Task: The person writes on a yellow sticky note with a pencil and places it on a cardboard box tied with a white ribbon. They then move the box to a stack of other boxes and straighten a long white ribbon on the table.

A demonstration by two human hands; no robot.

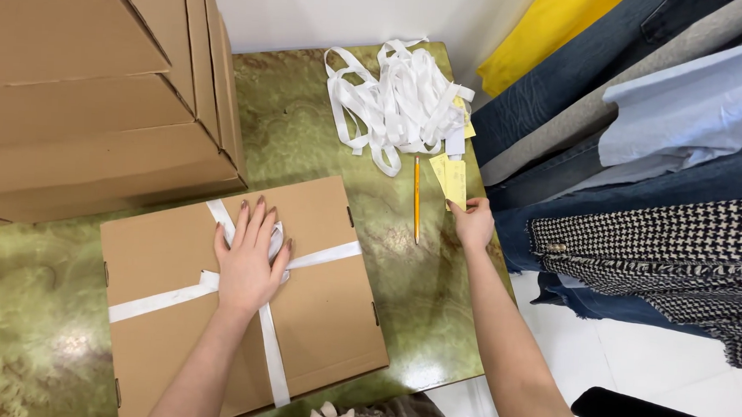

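while the left hand lies flat, fingers released, on the ribboned box, the right hand pinches a yellow tag; easing pressure could loosen the ribbon.

left hand: I press it flat, fingers spread, on the white ribbon where it crosses on the flat cardboard box.
right hand: I pinch the near edge of a yellow tag, right of the box.
pencil: lies on the green marbled surface, just left of the tag.
ribbon pile: loose white loops, far side.
stacked boxes: far left.
hanging clothes: right.
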